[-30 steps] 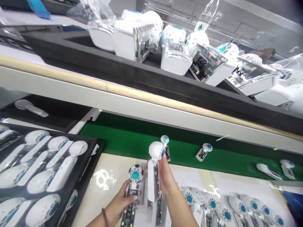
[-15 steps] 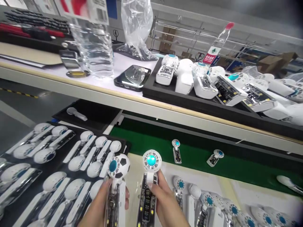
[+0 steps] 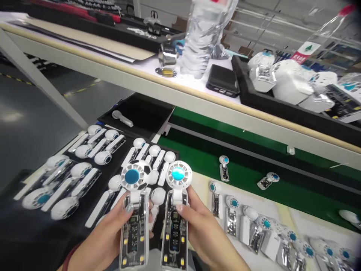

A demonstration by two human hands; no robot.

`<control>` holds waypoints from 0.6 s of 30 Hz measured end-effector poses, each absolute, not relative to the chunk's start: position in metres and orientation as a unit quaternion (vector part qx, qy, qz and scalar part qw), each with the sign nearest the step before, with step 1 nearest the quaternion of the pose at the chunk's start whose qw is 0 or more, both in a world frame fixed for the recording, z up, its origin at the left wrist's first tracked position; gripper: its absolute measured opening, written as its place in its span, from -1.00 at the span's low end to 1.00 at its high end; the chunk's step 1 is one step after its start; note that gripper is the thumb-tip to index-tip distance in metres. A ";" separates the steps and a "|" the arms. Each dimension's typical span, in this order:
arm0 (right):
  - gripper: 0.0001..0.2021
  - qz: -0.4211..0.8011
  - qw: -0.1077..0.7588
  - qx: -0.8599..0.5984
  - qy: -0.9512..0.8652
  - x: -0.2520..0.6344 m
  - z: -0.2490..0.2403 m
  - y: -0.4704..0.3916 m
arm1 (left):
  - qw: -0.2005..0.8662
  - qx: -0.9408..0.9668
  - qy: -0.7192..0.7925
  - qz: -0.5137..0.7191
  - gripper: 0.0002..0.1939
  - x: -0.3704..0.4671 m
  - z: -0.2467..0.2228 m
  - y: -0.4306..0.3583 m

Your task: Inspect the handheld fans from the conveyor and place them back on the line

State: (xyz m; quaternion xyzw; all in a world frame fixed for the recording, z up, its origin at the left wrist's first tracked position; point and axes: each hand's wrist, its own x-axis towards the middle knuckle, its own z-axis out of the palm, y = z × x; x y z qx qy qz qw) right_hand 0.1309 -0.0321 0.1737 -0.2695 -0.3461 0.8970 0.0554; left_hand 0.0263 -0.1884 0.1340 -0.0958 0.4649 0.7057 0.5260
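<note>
My left hand (image 3: 113, 226) holds a small football-patterned device (image 3: 134, 226), its round vented head marked with black patches and a blue centre. Its clear body shows a circuit board with yellow squares. Beside it, my right hand (image 3: 201, 222) grips a plain white-headed device (image 3: 175, 229) of the same build, thumb on its neck. Both stand upright, side by side and slightly apart, with their blue centres facing me. The fingers behind each body are partly hidden.
Rows of similar devices lie on a black foam tray (image 3: 113, 169) at left. More lie on the pale table at right, and a few on the green belt (image 3: 197, 150). A shelf (image 3: 135, 84) crosses above, carrying a phone (image 3: 222, 79), bottles and another black tray (image 3: 282, 107).
My view has swung left. The football-patterned device has turned so its blue centre and circuit board face me more squarely. Both hands keep their hold.
</note>
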 end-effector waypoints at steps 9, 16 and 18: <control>-0.39 0.910 0.038 -0.245 -0.332 0.087 0.180 -0.074 | 0.533 0.004 0.379 0.756 -0.58 -0.004 0.153 -0.225; -0.37 0.896 0.039 -0.255 -0.361 0.070 0.184 -0.105 | 0.525 0.010 0.349 0.776 -0.59 -0.016 0.154 -0.257; -0.36 0.894 0.041 -0.259 -0.364 0.065 0.180 -0.112 | 0.525 -0.008 0.358 0.772 -0.59 -0.020 0.147 -0.266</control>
